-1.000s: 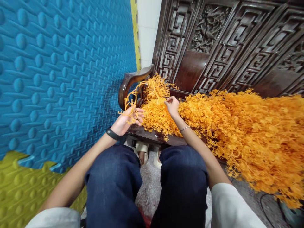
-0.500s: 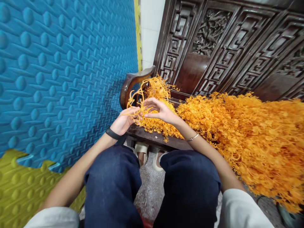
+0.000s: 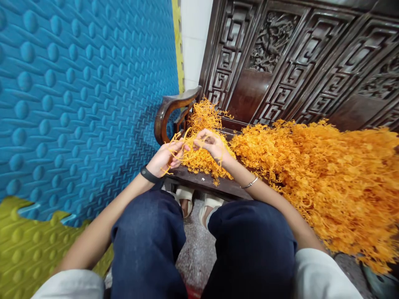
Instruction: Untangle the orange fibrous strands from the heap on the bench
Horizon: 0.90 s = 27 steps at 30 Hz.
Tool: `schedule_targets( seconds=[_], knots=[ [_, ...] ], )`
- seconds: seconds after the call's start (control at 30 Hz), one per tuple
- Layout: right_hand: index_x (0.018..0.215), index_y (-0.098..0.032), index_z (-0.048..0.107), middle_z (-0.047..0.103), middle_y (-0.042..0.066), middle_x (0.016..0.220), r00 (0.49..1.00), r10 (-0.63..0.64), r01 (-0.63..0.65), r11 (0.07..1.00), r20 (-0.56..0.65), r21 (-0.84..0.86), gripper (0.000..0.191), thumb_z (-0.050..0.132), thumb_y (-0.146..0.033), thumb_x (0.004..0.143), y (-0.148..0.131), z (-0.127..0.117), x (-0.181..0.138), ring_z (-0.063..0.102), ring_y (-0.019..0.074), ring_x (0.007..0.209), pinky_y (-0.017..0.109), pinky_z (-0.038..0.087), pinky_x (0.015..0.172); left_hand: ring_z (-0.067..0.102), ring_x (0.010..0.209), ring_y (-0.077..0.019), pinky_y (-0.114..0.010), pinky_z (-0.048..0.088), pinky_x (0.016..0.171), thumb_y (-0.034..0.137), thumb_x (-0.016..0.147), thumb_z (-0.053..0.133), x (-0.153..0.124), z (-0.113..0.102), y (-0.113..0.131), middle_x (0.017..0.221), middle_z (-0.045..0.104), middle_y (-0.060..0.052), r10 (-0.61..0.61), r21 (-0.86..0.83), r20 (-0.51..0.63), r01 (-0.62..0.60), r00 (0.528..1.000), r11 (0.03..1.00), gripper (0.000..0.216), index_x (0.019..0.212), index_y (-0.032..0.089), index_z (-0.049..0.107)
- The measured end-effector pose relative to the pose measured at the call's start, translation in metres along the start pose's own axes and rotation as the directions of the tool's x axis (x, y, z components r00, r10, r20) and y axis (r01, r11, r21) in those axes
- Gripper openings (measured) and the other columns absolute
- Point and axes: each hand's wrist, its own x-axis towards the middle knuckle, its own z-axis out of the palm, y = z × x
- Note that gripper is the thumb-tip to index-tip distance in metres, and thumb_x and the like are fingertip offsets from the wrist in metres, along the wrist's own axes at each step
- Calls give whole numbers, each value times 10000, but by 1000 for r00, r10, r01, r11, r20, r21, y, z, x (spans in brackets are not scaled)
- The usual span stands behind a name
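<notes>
My left hand (image 3: pixel 162 161), with a dark band at its wrist, is closed on a thin, branching orange plastic strand (image 3: pixel 186 133). Loose ends of it stick out above and below the fingers. Just to the right, my right hand (image 3: pixel 215 146) has thumb and fingertips pinched together on the same strand, part of which loops over the back of the hand. The fingertips are close together, and their exact grip is small and partly hidden. Beneath and behind both hands lies a small pile of similar orange strands (image 3: pixel 202 162) on the dark wooden bench (image 3: pixel 204 180).
A big heap of orange pieces (image 3: pixel 330 178) spreads to the right. The bench's curved armrest (image 3: pixel 160 120) stands beyond my left hand, its carved backrest (image 3: pixel 249 93) behind. Blue foam matting (image 3: pixel 77 104) covers the left side. My knees are below the hands.
My right hand has gone from loosely curved fingers to a pinch. The strand, which stood up above my left hand, now hangs lower and stretches across toward my right hand.
</notes>
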Motion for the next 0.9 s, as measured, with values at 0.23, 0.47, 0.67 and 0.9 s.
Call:
schedule_targets(
  seconds=[0.23, 0.47, 0.67, 0.9],
  knots=[
    [705, -188, 557, 585, -22, 640, 995, 93, -93, 995, 31, 20, 316, 771, -395, 598, 14, -10, 3, 554, 111, 605, 292, 490, 654, 280, 281, -25, -157, 202, 304, 335, 672, 735, 3, 1, -4, 337, 320, 76, -6, 89, -16, 8, 1000, 996, 322, 530, 136, 524],
    [642, -169, 542, 585, -28, 602, 986, 152, -141, 981, -75, 132, 282, 787, -291, 571, 22, -16, 3, 578, 108, 590, 274, 485, 640, 267, 288, -16, -150, 175, 301, 253, 627, 740, 6, 9, -1, 369, 323, 79, -42, 87, -95, 51, 995, 995, 282, 521, 131, 508],
    [648, -167, 506, 543, -55, 584, 949, 102, -64, 989, -300, 133, 231, 728, -229, 648, 15, -14, 6, 556, 84, 572, 247, 469, 612, 257, 299, -9, -144, 173, 313, 199, 668, 682, 12, 27, -4, 393, 341, 80, 27, 24, -186, -23, 982, 999, 244, 537, 139, 485],
    [643, -182, 469, 508, -59, 608, 889, -82, 74, 997, -450, -36, 178, 637, -163, 698, 14, -10, 21, 488, 78, 581, 248, 426, 636, 244, 290, -11, -144, 170, 315, 167, 711, 620, 13, 45, -1, 368, 303, 85, 159, -5, -243, -165, 957, 986, 279, 489, 150, 452]
  ],
)
